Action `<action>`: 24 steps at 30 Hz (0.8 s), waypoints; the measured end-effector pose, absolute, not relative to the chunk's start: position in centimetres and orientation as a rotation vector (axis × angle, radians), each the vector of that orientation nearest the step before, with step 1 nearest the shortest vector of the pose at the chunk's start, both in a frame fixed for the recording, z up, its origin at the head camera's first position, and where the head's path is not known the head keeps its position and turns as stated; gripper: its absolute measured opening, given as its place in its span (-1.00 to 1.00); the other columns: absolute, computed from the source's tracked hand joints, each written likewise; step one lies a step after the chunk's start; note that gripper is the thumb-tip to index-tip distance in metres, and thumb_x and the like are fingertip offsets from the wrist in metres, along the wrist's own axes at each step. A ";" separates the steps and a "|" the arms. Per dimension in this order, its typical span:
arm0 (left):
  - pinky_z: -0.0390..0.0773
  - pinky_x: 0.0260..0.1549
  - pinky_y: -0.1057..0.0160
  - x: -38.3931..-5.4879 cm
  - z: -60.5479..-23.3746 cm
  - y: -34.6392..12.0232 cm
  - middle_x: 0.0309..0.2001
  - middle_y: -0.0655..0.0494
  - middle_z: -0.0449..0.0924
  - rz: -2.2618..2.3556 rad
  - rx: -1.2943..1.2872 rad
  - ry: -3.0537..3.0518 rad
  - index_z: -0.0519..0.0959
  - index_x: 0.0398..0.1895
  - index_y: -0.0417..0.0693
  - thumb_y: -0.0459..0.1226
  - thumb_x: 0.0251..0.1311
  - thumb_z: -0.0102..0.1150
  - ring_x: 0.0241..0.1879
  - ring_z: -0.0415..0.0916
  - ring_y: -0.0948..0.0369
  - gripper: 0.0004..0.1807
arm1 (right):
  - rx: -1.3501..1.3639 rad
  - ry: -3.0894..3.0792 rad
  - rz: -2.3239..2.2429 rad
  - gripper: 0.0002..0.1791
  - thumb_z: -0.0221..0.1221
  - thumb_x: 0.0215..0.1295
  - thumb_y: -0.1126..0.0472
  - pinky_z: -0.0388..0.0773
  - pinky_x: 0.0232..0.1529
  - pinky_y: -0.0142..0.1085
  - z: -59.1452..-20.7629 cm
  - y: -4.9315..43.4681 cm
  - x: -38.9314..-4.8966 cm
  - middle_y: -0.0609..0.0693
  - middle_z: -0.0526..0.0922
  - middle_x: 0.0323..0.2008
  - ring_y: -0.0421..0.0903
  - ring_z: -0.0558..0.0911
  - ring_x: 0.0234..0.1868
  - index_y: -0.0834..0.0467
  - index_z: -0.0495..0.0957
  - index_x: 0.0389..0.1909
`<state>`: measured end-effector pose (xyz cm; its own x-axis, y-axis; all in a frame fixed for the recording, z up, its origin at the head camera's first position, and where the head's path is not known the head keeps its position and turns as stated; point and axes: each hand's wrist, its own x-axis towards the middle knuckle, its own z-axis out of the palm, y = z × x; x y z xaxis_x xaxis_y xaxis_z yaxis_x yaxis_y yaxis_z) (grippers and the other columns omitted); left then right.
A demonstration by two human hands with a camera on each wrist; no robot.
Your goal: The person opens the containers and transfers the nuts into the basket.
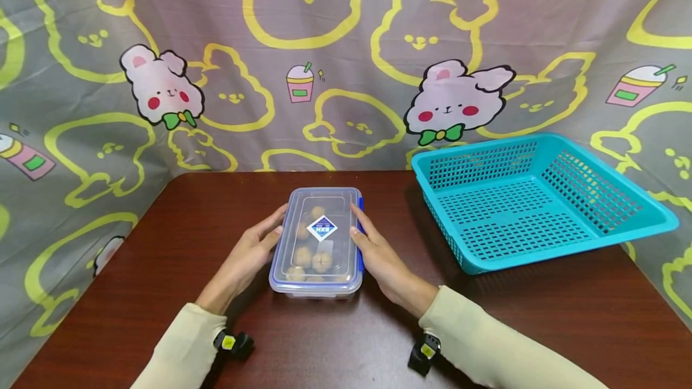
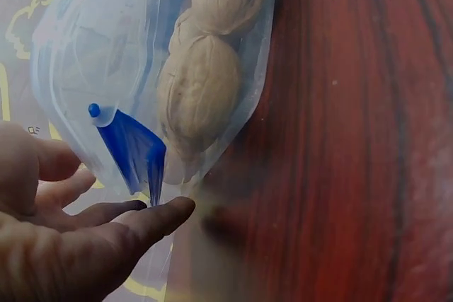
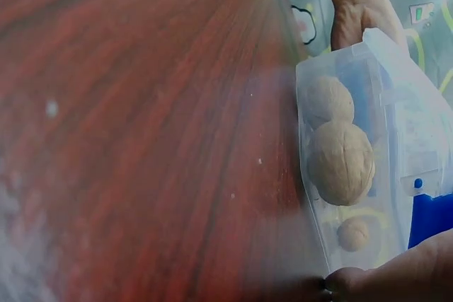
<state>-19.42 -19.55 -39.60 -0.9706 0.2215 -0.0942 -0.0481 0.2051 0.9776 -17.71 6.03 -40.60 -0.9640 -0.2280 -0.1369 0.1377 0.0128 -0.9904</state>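
From the head, both forearms reach forward and inward, in pale sleeves (image 1: pixel 181 341), with the wrists on either side of a clear lidded box (image 1: pixel 318 244). The box is near the middle of the brown table (image 1: pixel 313 341), its long sides running away from the person; whether its base touches the wood is hard to tell. The left hand (image 1: pixel 248 257) lies along one long side, fingers stretched forward, thumb at the lid's edge. The right hand (image 1: pixel 384 257) mirrors it beside a blue latch (image 1: pixel 361 263), fingers extended rather than curled. Walnuts (image 1: pixel 303 257) show through the lid, and a turquoise basket (image 1: pixel 497 215) stands to the right.

From the left wrist, the left hand's fingers reach out fairly straight, loosely spread, their tips at a blue latch and the box's side.

From the right wrist, only part of the right hand shows, low beside the box; the left hand appears beyond its far side.
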 end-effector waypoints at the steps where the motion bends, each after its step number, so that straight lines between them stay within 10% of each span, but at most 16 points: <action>1: 0.47 0.36 -0.12 -19.4 -39.7 -19.6 0.67 -0.08 0.08 1.853 0.169 2.252 0.09 0.70 0.16 -0.30 0.69 -0.26 0.49 0.29 -0.08 -0.40 | -0.092 2.024 -2.043 -0.38 -0.15 0.71 0.10 -0.11 0.65 0.19 -40.6 6.0 -17.7 0.10 -0.05 0.71 0.18 -0.07 0.70 -0.28 0.04 0.68; 14: 0.57 0.24 0.04 -19.1 -40.0 -19.2 0.67 -0.09 0.06 1.882 0.190 2.165 0.03 0.72 0.28 -0.24 0.68 -0.22 0.43 0.37 -0.06 -0.37 | -0.074 1.929 -2.088 -0.36 -0.08 0.69 0.07 -0.07 0.65 0.19 -40.9 5.9 -17.8 0.11 -0.12 0.71 0.20 -0.05 0.69 -0.32 0.02 0.67; 24: 0.12 0.56 -0.14 -19.3 -40.2 -19.0 0.74 0.10 -0.26 1.761 0.200 2.278 -0.05 0.72 0.32 -0.14 0.62 0.00 0.69 -0.18 -0.01 -0.26 | -0.165 1.747 -2.130 -0.24 -0.01 0.66 0.16 0.02 0.63 0.16 -41.6 6.9 -18.8 0.06 -0.24 0.72 0.18 -0.02 0.69 -0.41 -0.07 0.68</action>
